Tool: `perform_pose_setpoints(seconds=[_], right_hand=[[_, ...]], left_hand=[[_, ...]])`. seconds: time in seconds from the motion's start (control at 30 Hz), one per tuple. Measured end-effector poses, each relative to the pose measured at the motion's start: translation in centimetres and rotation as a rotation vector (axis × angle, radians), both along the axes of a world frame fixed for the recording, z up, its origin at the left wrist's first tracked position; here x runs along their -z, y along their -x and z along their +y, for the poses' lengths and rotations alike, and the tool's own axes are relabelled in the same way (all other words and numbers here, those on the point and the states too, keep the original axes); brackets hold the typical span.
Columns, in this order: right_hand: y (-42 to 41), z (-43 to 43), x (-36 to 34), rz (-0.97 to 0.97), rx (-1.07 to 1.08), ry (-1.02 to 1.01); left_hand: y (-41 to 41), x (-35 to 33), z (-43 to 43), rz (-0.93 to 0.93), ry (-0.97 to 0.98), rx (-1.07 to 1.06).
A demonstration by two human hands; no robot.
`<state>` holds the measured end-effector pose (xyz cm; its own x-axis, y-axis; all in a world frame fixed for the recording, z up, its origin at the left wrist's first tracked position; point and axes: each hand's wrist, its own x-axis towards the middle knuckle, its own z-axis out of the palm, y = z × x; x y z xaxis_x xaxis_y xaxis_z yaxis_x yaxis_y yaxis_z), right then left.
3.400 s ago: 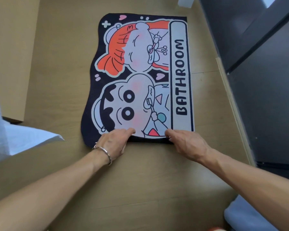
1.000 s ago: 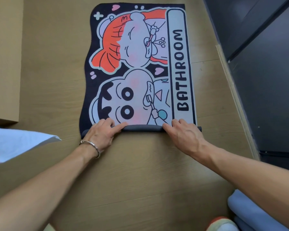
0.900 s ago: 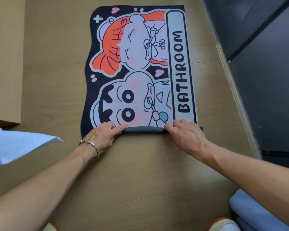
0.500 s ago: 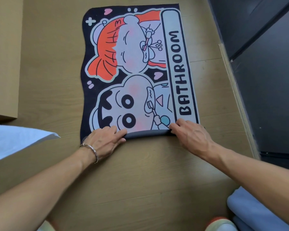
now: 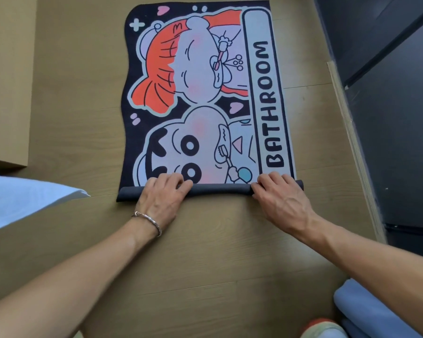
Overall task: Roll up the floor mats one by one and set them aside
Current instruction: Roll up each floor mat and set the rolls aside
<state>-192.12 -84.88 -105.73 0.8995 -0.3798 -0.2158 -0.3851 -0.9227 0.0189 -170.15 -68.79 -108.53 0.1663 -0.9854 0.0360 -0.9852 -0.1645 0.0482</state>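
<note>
Two hands grip the near end of the floor mat [image 5: 205,93]. The left hand [image 5: 164,198] and the right hand [image 5: 281,201] are set well apart, each with its fingers curled over a thin dark roll [image 5: 220,189], and a bracelet [image 5: 148,219] circles the left wrist. A few seconds ago this edge lay flat under the fingertips; now it is turned over into that narrow roll, and the lowest strip of the cartoon print is hidden. The rest of the mat lies flat on the wooden floor [image 5: 83,93], print up. A white cloth [image 5: 22,198] lies to the left and a blue roll [image 5: 376,313] at the near right.
</note>
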Motion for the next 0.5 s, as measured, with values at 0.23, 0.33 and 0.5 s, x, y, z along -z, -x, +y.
perform_pose_setpoints(seconds=[0.23,0.33,0.5], right_hand=[[-0.8,-0.8,0.5,0.03,0.091,-0.051],[-1.1,-1.3,0.4,-0.027,0.105,-0.065],[-1.1,-1.5,0.3,-0.065,0.043,-0.047]], left_hand=[[0.7,0.4,1.3,0.019,0.031,-0.017],[0.0,0.6,0.7,0.131,0.058,-0.058],[-1.0,0.8,-0.4,0.281,0.092,-0.138]])
